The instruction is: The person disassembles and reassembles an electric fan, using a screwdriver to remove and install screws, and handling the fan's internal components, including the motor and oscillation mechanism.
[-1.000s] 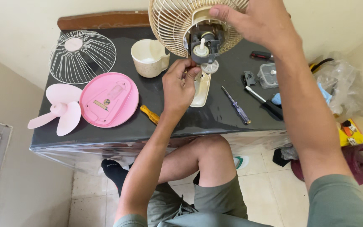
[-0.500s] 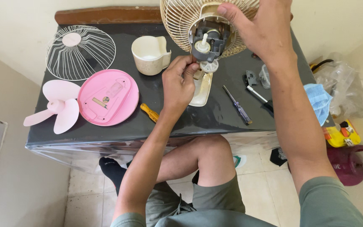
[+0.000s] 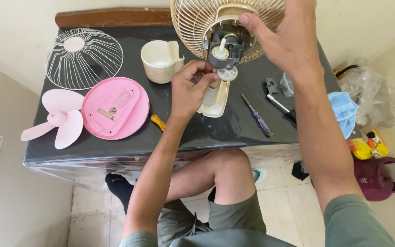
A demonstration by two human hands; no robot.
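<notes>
A cream fan grille with its dark motor [image 3: 225,48] is held up over the black table [image 3: 197,132] by my right hand [image 3: 284,39], whose fingers wrap the top of the motor housing. Just below the motor, my left hand [image 3: 190,89] pinches a small white gear-like part [image 3: 228,73] under the motor shaft. A cream plastic cover [image 3: 216,98] lies on the table beneath both hands. My bare knee shows under the table's front edge.
On the table lie a white wire grille [image 3: 84,57], pink fan blades [image 3: 58,118], a pink round base [image 3: 115,107], a cream cup-shaped housing [image 3: 161,60], a yellow-handled tool [image 3: 157,122] and screwdrivers [image 3: 258,116]. A blue cloth [image 3: 344,112], plastic bags and a maroon jug [image 3: 380,176] are at the right.
The view has shifted a little, so the table items sit further left. My right hand has tilted the motor and grille slightly; my left hand stays at the part under the shaft.
</notes>
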